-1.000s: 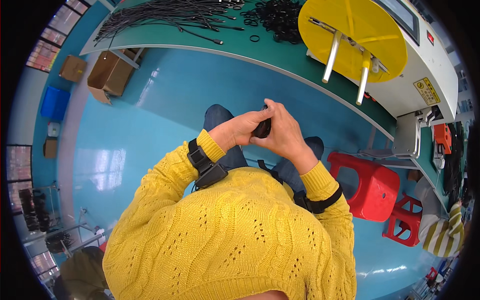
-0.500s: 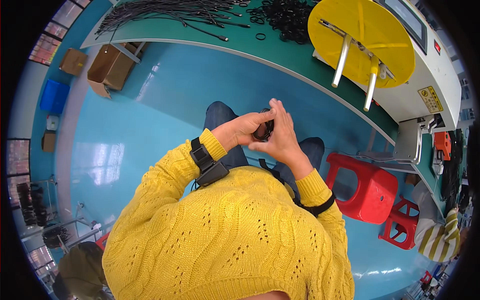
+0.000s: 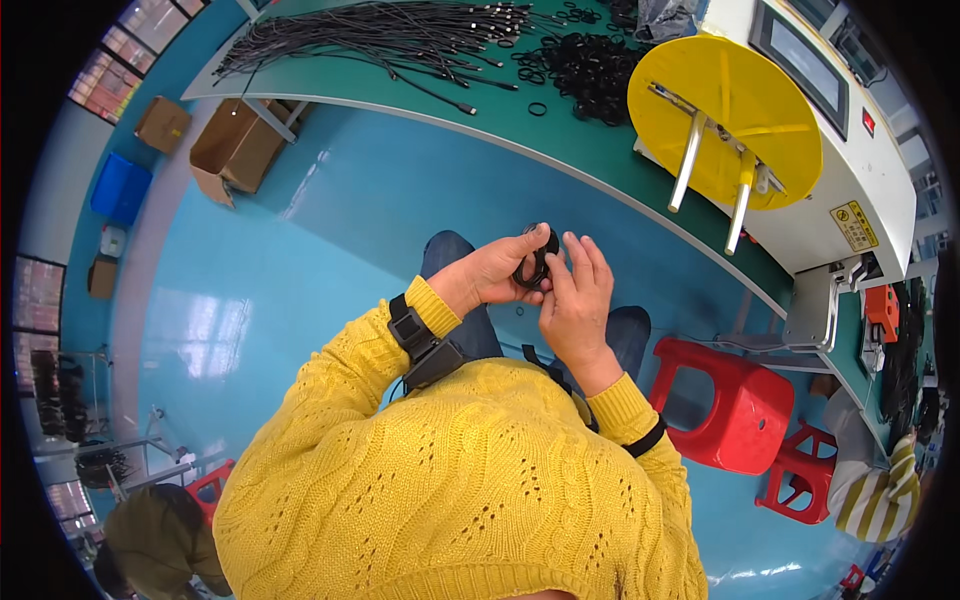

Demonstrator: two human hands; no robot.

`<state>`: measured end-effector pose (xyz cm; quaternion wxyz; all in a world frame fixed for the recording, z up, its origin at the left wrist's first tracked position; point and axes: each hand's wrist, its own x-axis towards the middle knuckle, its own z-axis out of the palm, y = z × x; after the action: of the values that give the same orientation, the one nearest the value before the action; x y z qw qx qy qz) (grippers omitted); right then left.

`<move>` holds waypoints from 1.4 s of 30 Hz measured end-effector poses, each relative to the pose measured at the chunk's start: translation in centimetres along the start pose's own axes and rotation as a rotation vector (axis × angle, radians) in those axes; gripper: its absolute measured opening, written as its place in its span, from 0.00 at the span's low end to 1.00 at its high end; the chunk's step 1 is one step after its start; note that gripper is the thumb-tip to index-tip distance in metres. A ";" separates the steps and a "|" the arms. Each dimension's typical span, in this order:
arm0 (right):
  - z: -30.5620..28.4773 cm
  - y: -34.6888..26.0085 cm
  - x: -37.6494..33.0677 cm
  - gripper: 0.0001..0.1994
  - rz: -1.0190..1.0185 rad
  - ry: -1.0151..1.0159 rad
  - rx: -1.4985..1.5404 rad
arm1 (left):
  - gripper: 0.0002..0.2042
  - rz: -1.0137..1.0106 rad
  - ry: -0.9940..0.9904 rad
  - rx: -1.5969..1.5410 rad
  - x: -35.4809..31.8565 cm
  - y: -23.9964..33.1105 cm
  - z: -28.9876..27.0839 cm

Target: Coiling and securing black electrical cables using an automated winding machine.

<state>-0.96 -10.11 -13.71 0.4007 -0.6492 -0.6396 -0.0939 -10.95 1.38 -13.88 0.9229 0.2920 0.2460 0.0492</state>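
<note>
My left hand (image 3: pixel 495 275) grips a small black coiled cable bundle (image 3: pixel 535 262) above my lap. My right hand (image 3: pixel 573 305) is raised beside it, fingers spread, its fingertips touching the coil. Both arms wear yellow knitted sleeves with black wrist straps. Further ahead, the green workbench (image 3: pixel 560 140) carries long black cables (image 3: pixel 390 35) and a heap of black coiled bundles (image 3: pixel 585 65).
A yellow winding disc (image 3: pixel 725 120) with two metal pegs is fixed to a white machine (image 3: pixel 850 170) at the right. Red plastic stools (image 3: pixel 725 405) stand at my right. Cardboard boxes (image 3: pixel 230 150) and a blue bin (image 3: pixel 118 187) lie on the blue floor at left. Another person (image 3: pixel 870 480) sits far right.
My right hand has opened out, its fingers now spread beside the coil instead of wrapped over it. The left hand still holds the coil.
</note>
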 end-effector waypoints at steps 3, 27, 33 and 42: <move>0.4 -0.3 -0.2 0.16 0.114 0.009 0.064 | 0.23 0.058 -0.087 0.054 0.3 0.2 0.1; -1.8 4.0 4.7 0.18 0.643 -0.315 0.658 | 0.13 0.109 0.193 0.640 0.1 0.1 0.8; -1.0 4.6 5.1 0.20 0.743 -0.518 0.605 | 0.09 -0.093 0.051 0.040 -0.7 0.4 0.0; 1.5 2.9 5.2 0.21 0.300 -0.714 0.016 | 0.11 0.161 -0.021 0.877 -0.2 -0.8 -0.9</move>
<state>1.91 -4.86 -12.52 0.1673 -0.7242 -0.6376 0.2025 -11.62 1.17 -14.87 0.7074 0.6745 0.2109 0.0090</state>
